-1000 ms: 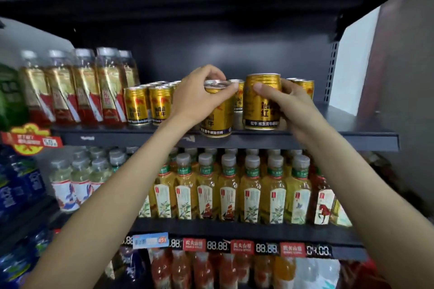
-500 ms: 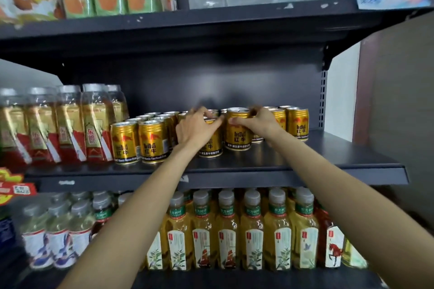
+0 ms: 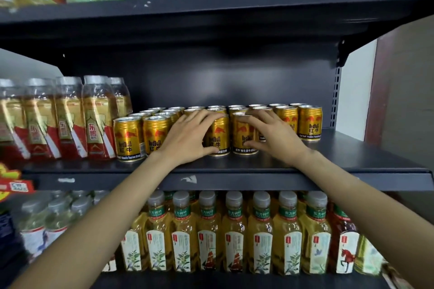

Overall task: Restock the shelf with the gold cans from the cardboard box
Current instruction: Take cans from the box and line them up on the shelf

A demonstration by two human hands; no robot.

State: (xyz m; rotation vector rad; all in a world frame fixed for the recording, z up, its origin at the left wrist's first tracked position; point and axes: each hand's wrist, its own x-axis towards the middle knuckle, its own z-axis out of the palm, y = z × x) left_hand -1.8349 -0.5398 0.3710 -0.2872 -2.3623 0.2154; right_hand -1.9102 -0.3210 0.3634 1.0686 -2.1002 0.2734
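Standing left of the gold cans [image 3: 128, 139] on the shelf [image 3: 352, 159], gold-labelled bottles [image 3: 96, 119], curling fingers round one front can [image 3: 219, 136], left hand [image 3: 187, 138], gripping the neighbouring can [image 3: 243, 135], right hand [image 3: 274, 135].

Glossy gold metal cans [image 3: 309, 123] with silvery lids, matt dark shelf [image 3: 234, 166] – paint chipped, clear plastic bottles [image 3: 209, 234]

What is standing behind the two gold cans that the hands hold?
Behind the left hand's can and the right hand's can, more gold cans stand in rows; only their tops show. The hands cover the nearest ones.
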